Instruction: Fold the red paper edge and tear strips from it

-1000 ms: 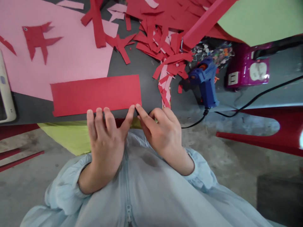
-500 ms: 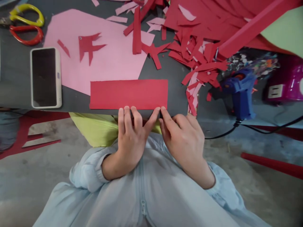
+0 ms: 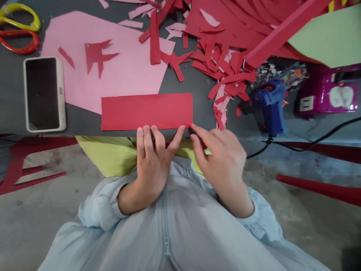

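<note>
A rectangular strip of red paper (image 3: 146, 111) lies along the table's front edge, its near side showing a narrow fold. My left hand (image 3: 153, 162) rests with fingers spread, the fingertips pressing on the near edge of the strip. At the strip's lower right corner, the index fingertip of my right hand (image 3: 222, 162) touches or almost touches the paper. The thumb of that hand stands apart from the index finger, and nothing shows between them. Under the strip's upper left part extends a large pink sheet (image 3: 126, 71), bearing a red spiky paper cutout (image 3: 97, 54).
To the left are a phone (image 3: 43, 94) and scissors (image 3: 21, 28) with yellow and red handles. Red and pink paper scraps (image 3: 222, 67) heap up at the back right. A blue glue gun (image 3: 270, 105) with a cord and a purple device (image 3: 327, 92) stand on the right.
My right hand has moved slightly away from my left, its index finger sliding to the strip's corner while the thumb parted from it. The view has shifted a little to the right.
</note>
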A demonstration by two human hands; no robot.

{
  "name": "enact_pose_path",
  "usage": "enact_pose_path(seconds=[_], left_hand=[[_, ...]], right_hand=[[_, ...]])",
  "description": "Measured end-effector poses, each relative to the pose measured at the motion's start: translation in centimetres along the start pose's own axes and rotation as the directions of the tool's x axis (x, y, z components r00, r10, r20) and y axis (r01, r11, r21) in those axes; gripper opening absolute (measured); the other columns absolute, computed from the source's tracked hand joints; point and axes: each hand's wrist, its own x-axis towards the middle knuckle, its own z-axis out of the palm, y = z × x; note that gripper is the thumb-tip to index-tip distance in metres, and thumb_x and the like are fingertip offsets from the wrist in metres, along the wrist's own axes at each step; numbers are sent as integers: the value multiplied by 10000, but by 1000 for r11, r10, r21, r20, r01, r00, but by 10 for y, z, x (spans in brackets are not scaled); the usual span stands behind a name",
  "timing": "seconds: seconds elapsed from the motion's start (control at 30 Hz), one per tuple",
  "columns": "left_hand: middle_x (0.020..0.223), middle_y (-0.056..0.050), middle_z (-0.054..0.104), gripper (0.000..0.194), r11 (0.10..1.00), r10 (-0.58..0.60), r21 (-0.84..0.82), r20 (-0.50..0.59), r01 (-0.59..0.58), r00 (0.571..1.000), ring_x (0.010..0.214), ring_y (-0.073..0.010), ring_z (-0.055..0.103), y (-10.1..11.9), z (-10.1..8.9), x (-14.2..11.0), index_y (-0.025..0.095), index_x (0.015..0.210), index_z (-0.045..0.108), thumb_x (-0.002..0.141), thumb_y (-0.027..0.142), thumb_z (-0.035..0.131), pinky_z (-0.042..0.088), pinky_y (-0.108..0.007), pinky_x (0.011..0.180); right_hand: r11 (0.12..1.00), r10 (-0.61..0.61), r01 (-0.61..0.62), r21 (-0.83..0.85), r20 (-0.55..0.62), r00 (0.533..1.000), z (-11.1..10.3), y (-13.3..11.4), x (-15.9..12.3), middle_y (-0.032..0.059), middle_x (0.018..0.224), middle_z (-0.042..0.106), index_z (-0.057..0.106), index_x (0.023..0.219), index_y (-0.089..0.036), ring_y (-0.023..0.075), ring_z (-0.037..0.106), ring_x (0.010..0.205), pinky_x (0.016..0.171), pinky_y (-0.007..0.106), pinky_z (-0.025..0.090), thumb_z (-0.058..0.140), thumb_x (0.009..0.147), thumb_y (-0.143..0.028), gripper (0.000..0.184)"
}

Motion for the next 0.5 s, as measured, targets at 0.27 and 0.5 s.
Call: enact_pose_path(seconds=[0.27, 0.5], left_hand=[[1326, -119, 562, 794, 998, 27, 52, -11, -26, 1000, 1342, -332, 541, -1, 2, -1, 365, 1602, 206, 955, 134, 606, 472, -585, 1126], [1353, -100, 567, 779, 1000, -3, -16, 34, 3, 999, 1370, -328, 521, -1, 0, -1, 402, 1590, 224, 962, 127, 593, 470, -611, 1123]], right_hand=[[974, 196, -201, 107, 52, 979, -1, 12, 15, 35, 705, 659, 765, 1040, -155, 193, 565, 708, 718, 327, 447, 576, 954, -309, 259], [963, 220, -233, 138, 106, 970, -1, 8, 24, 15, 695, 624, 750, 944, -205, 191, 573, 740, 727, 325, 444, 607, 933, -325, 187]])
